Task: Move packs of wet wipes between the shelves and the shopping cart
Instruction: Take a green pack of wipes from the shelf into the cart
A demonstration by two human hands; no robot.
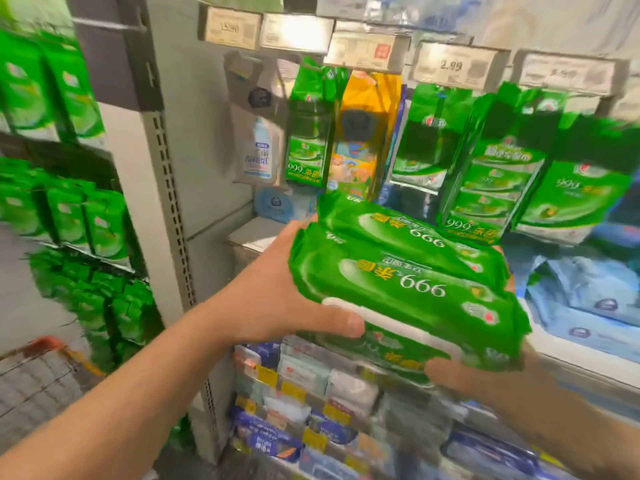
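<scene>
**A:** What lies closest to the viewer?

**B:** Two bare forearms reaching forward from the lower edge. The left hand (277, 299) grips the left end of a bundle of soft green plastic wet-wipe packs (405, 285), thumb pressed on the white flip lid of the front pack. The right hand (464, 375) cups the bundle from underneath at its right end, fingers curled round the lower edge.

**A:** How many packs, and where are they?

**B:** At least two stacked flat, possibly a third; motion blur makes it hard to count. They are held in the air in front of the grey metal shelf bay (173, 188), level with the row of hanging green wipe multipacks (485, 181) and above the blue and white packs on the lower shelf (311, 393).

**A:** Is the cart visible?

**B:** Only a corner: grey wire mesh with an orange rim, the shopping cart (38, 372), at lower left, well apart from the bundle.

**A:** How far along is the task, then?

**B:** Mid-transfer, by my reading. The bundle rests on neither shelf nor cart. Whether it is heading to the shelf or to the cart cannot be told. What remains is to set it down at one end and let go
</scene>
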